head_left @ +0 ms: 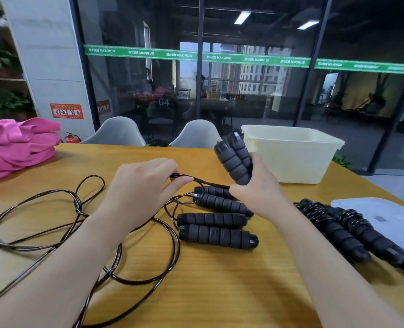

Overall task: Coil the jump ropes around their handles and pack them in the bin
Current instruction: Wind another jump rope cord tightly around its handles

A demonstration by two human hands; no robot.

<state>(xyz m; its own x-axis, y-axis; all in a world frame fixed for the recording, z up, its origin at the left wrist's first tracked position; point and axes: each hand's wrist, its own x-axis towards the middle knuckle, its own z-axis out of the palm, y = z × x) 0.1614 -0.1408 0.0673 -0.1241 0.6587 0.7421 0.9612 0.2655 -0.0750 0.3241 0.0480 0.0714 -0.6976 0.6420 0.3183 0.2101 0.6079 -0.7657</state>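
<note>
My right hand grips a pair of black foam jump-rope handles, held upright in front of the cream plastic bin. My left hand pinches that rope's dark cord, which runs taut across to the handles. Two more handle pairs lie on the wooden table below my hands. Their loose cords sprawl in loops to the left. A coiled rope wrapped round its handles lies at the right.
The bin's translucent lid lies flat at the right edge, partly under the coiled rope. A pink cloth heap sits at the far left corner. Two grey chairs stand behind the table, before a glass wall.
</note>
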